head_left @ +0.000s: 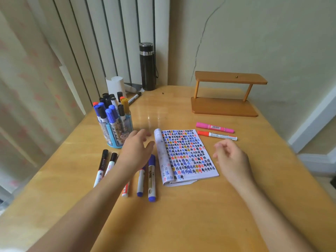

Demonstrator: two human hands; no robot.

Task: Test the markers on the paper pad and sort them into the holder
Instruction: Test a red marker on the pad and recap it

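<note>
Blue plastic holder (118, 132) at ten o'clock looks well stocked and the white paper pad (189, 153) nearly filled, yet several loose markers (151, 177) await both hands, left hand (138, 150) spread, right hand (231, 157) loosely curled, each empty.

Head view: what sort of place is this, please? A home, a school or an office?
Probably a room in a home: a wooden table pushed into a corner, a patterned curtain on the left, and a personal flask standing at the back.
</note>
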